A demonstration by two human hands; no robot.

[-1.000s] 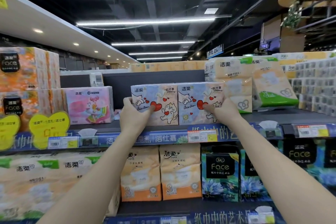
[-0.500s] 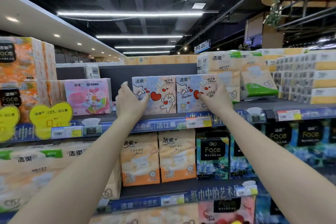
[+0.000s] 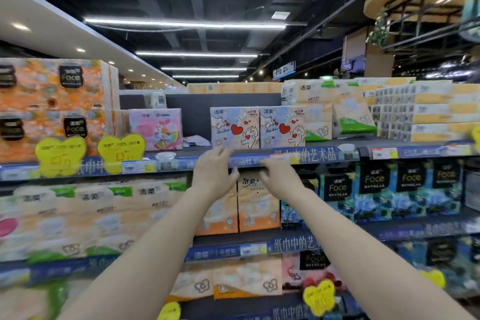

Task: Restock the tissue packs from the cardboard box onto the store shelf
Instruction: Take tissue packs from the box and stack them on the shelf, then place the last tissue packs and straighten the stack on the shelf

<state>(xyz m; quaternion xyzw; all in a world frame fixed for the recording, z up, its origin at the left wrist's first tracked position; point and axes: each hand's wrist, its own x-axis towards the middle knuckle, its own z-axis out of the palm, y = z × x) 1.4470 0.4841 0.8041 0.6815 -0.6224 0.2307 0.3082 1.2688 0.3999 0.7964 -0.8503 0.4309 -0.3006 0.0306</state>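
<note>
Two tissue packs printed with cats and red hearts stand side by side on the top shelf (image 3: 197, 150): the left pack (image 3: 234, 128) and the right pack (image 3: 282, 127). Both stand upright and touch each other. My left hand (image 3: 213, 173) hangs just below the shelf's front rail, under the left pack, fingers spread and empty. My right hand (image 3: 279, 176) is beside it, under the right pack, also empty with its fingers apart. Neither hand touches a pack. The cardboard box is out of view.
A pink cartoon tissue pack (image 3: 156, 129) stands left of a gap on the top shelf, with orange Face packs (image 3: 54, 106) further left. White and green packs (image 3: 327, 112) crowd the right. Lower shelves hold orange packs (image 3: 253, 205) and dark Face packs (image 3: 374, 189).
Both hands have let go of the two heart-print packs and dropped below the shelf edge. The packs now stand on the top shelf by themselves.
</note>
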